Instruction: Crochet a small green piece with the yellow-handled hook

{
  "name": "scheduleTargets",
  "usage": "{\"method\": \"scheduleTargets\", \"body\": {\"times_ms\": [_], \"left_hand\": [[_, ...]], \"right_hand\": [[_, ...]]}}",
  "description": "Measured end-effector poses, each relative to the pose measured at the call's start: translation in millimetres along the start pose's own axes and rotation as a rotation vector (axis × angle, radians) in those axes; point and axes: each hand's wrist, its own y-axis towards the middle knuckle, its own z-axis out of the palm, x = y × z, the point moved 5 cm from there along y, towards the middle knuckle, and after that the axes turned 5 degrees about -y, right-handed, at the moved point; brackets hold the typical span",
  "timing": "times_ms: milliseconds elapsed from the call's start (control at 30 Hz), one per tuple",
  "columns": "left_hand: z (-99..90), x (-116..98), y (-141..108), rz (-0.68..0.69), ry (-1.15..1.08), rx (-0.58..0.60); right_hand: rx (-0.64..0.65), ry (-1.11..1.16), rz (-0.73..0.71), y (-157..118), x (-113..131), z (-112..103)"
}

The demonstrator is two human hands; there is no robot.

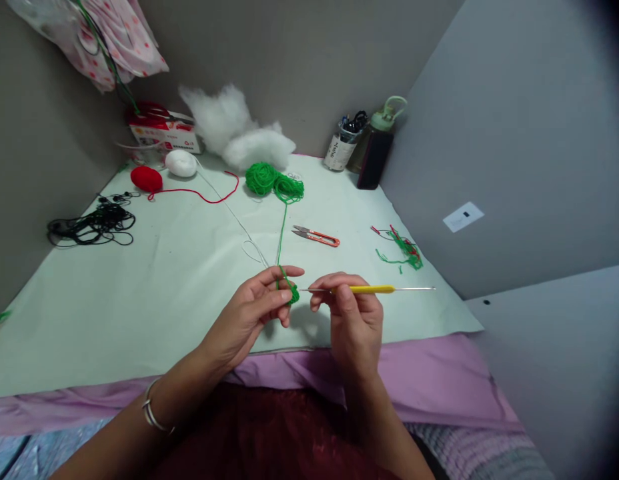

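Observation:
Pinched between the thumb and fingers of my left hand point(262, 297) is a small green crochet piece point(294, 294). Green yarn point(282, 233) runs over my left index finger and back to a green yarn ball point(262, 179). My right hand point(352, 310) grips a crochet hook point(372, 289) by its yellow handle. Its thin metal tip points left and reaches the edge of the green piece; whether it sits inside a stitch is too small to tell. Beyond my hands lie orange thread snips point(324, 238), blades pointing left.
White stuffing point(257, 147), a white yarn ball point(181, 163) and a red yarn ball point(146, 179) lie toward the back. Black cords point(107, 223) are at left, yarn scraps point(407, 250) at right. A pen cup point(339, 151), a bottle point(382, 120) and a dark phone point(375, 160) stand back right.

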Motion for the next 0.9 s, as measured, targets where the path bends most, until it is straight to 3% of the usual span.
{"method": "scheduleTargets", "body": {"times_ms": [900], "left_hand": [[-0.2, -1.5, -3.2, 0.002, 0.056, 0.075]], "right_hand": [[0.095, -0.029, -0.032, -2.1, 2.7, 2.1]]}}
